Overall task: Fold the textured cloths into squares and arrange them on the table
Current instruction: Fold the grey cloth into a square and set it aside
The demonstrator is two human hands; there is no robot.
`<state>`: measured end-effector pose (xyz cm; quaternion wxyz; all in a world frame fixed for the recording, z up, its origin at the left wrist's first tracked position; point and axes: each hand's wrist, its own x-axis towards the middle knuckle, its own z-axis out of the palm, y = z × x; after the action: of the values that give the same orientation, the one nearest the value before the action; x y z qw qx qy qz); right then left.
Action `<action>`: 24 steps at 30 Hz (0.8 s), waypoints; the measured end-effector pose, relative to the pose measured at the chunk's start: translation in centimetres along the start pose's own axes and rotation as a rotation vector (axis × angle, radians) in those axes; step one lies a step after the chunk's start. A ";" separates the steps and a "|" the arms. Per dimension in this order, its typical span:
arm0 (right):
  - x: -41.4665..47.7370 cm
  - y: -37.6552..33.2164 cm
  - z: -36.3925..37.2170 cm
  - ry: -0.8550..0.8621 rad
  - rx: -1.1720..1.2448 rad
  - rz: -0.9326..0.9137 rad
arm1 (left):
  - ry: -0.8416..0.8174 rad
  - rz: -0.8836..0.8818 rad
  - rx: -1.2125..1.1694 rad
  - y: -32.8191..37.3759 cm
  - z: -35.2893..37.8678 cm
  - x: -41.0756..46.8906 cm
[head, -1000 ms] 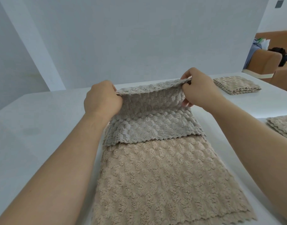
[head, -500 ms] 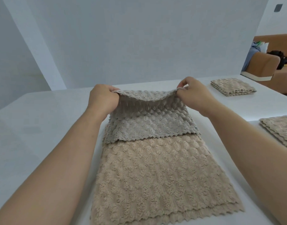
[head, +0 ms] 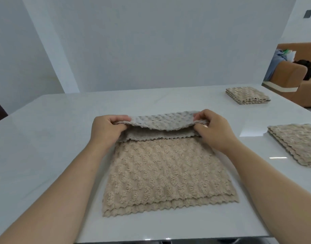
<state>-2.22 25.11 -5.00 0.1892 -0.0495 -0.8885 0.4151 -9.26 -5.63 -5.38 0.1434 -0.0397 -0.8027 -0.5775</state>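
A beige textured cloth point(head: 165, 171) lies flat on the white table point(head: 45, 138) in front of me, in two layers with zigzag edges. Its far part is turned back toward me, showing a greyer side point(head: 161, 122). My left hand point(head: 107, 129) pinches the left end of that folded-over edge. My right hand point(head: 214, 129) pinches the right end. Both hands hold the edge low, just above the cloth's far end.
A folded cloth stack point(head: 248, 95) sits at the far right of the table. Another folded stack point(head: 299, 143) lies at the right edge. A brown sofa point(head: 292, 76) stands beyond the table. The table's near edge point(head: 168, 239) is close to me.
Both hands have carried the held edge forward and down toward the far end of the cloth. The turned-back flap now shows much shorter and lies lower.
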 end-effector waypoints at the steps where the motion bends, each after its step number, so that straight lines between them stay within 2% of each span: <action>1: -0.4 0.2 0.1 -0.028 -0.014 -0.013 | -0.006 0.008 0.016 -0.4 0.0 -0.3; 5: -0.6 1.0 0.4 -0.047 -0.014 -0.019 | -0.078 0.110 0.190 -1.1 -0.3 -1.2; 8: -0.5 1.3 0.5 -0.020 0.001 -0.006 | -0.088 0.151 0.212 -1.2 -0.7 -1.2; 16: -0.3 1.4 0.5 -0.012 0.000 0.006 | -0.109 0.156 0.254 -1.2 -0.9 -1.1; 19: -0.3 1.4 0.6 -0.019 0.000 0.012 | -0.168 0.159 0.331 -0.9 -0.8 -1.3; 24: -0.2 1.6 0.7 -0.058 -0.092 0.000 | -0.168 0.129 0.359 -0.7 -0.4 -1.6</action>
<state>-2.38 25.62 -6.70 0.1609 -0.0463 -0.9117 0.3752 -7.78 -6.07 -6.33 0.1173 -0.1129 -0.8977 -0.4094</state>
